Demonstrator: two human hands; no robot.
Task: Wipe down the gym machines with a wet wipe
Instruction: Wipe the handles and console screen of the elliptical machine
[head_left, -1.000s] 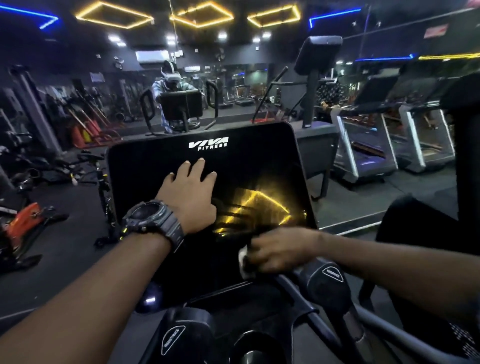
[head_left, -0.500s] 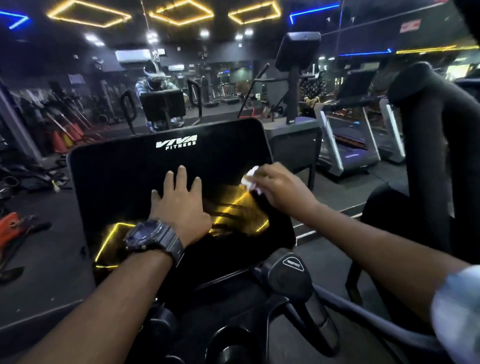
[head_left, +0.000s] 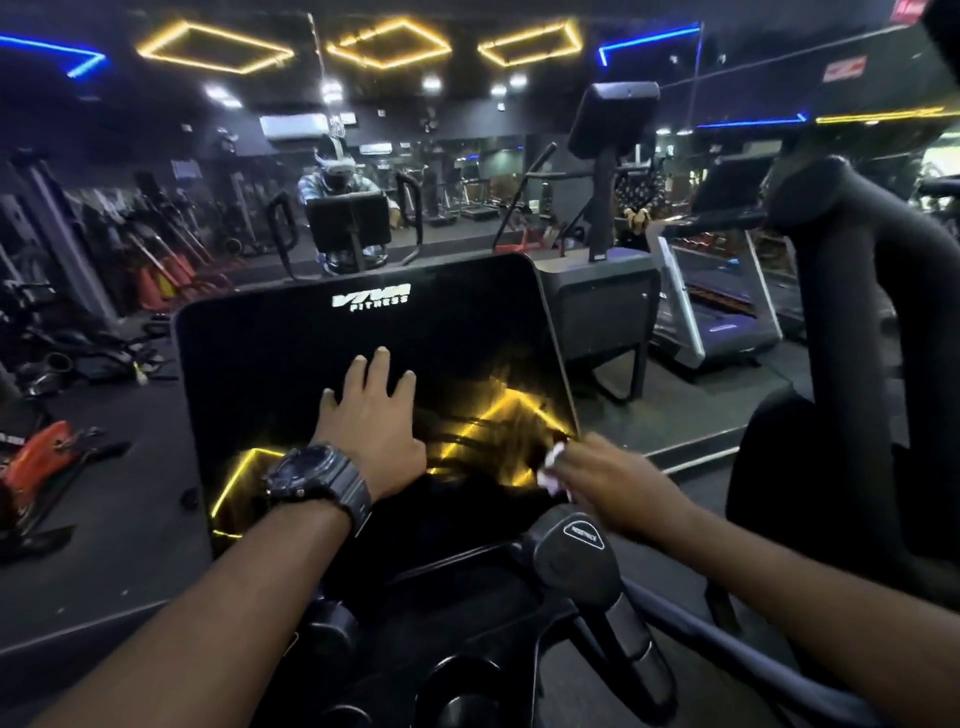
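Note:
A black glossy console screen (head_left: 291, 364) with a white logo fills the middle of the view. My left hand (head_left: 371, 423), with a dark watch on the wrist, lies flat on the screen with its fingers spread. My right hand (head_left: 608, 480) grips a crumpled white wet wipe (head_left: 553, 467) against the screen's lower right edge. Yellow ceiling lights reflect in the glass between the two hands.
A black resistance knob (head_left: 576, 551) and handlebars (head_left: 639, 654) sit just below the screen. A thick black upright arm (head_left: 852, 374) rises at the right. Treadmills (head_left: 717, 312) stand behind at the right, and a mirror wall ahead reflects a person.
My right hand swept the wipe from the screen's bottom up to its right middle, then back down to the lower right edge. The left hand stayed flat on the screen.

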